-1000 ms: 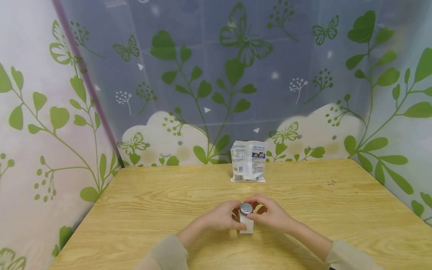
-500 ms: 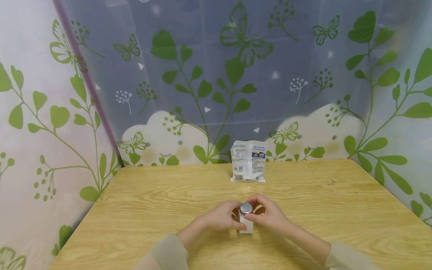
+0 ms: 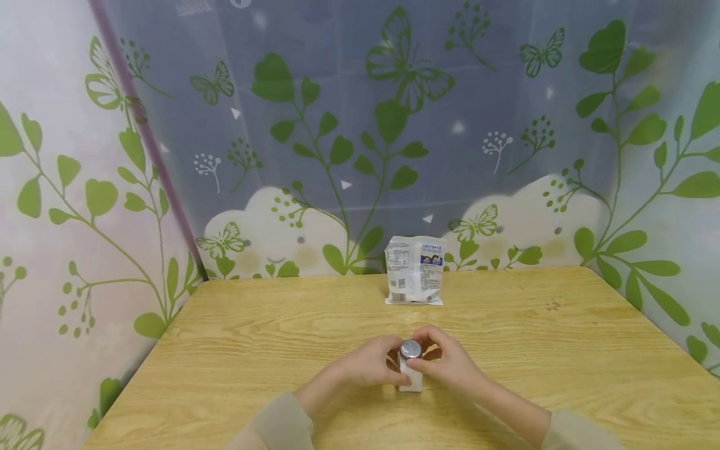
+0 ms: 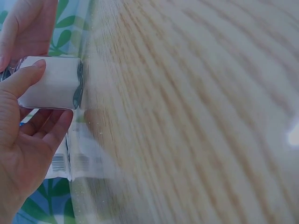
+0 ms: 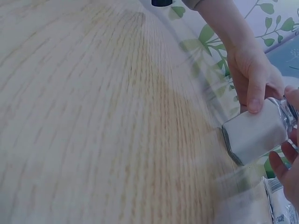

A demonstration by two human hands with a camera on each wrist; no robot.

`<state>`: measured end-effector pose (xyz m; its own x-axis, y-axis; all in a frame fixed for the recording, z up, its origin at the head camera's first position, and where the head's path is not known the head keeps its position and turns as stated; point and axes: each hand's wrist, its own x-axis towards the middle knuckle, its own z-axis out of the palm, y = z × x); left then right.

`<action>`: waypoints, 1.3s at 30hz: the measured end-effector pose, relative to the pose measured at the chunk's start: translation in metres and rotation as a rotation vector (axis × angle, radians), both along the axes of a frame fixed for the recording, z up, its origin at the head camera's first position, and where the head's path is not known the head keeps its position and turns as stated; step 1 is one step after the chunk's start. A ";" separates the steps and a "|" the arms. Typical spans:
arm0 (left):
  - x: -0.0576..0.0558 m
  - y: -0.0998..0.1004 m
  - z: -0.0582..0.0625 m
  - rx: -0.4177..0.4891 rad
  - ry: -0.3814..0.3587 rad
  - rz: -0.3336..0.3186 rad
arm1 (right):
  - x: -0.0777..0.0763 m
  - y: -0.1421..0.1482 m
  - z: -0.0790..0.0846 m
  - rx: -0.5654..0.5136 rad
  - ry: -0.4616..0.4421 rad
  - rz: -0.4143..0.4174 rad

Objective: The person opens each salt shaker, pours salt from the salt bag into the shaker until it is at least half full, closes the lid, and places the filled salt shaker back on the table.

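Observation:
A small glass shaker [image 3: 413, 379] with white contents and a silver metal cap [image 3: 410, 349] stands upright on the wooden table in the head view. My left hand [image 3: 368, 361] grips its body from the left, thumb across the front, as the left wrist view also shows for the shaker [image 4: 56, 84]. From the right, my right hand [image 3: 452, 362] pinches the cap between thumb and fingers. In the right wrist view only the fingertips of that hand [image 5: 290, 163] appear, beside the neck of the shaker [image 5: 257, 130]. Fingers behind the shaker are partly hidden.
Behind the hands, a white printed packet [image 3: 414, 272] stands near the back edge of the table [image 3: 253, 325]. A leaf-patterned curtain [image 3: 315, 125] rises along the back and both sides.
My right thumb has slid a little to the left around the cap, and the right forearm has shifted slightly left. The left hand keeps its grip on the shaker, which stays in place.

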<state>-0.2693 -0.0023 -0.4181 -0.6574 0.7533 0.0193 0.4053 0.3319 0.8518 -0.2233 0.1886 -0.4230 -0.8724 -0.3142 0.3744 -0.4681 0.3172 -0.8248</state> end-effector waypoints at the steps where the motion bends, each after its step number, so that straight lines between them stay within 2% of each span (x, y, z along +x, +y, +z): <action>1: 0.000 0.000 0.000 0.002 0.000 -0.002 | 0.000 0.000 0.000 -0.001 -0.001 -0.002; 9: 0.000 0.000 -0.002 0.005 -0.011 -0.006 | 0.001 0.003 0.001 0.045 0.076 0.076; 11: 0.000 0.000 -0.001 0.005 -0.013 -0.006 | 0.001 0.003 0.003 0.041 0.068 0.077; 18: -0.001 0.000 -0.003 0.013 0.004 -0.030 | 0.001 -0.002 0.003 0.047 -0.029 -0.037; 22: -0.002 0.000 -0.004 0.018 0.002 -0.035 | 0.002 -0.004 0.005 0.091 -0.037 -0.063; 31: -0.001 0.000 -0.002 -0.003 -0.003 -0.006 | -0.003 0.008 0.005 0.114 0.050 0.101; 33: -0.001 0.000 -0.002 -0.003 -0.002 -0.011 | -0.004 0.008 0.005 0.108 0.048 0.107; 39: -0.002 0.000 -0.003 0.011 -0.001 -0.025 | -0.003 0.005 0.007 0.109 0.010 0.041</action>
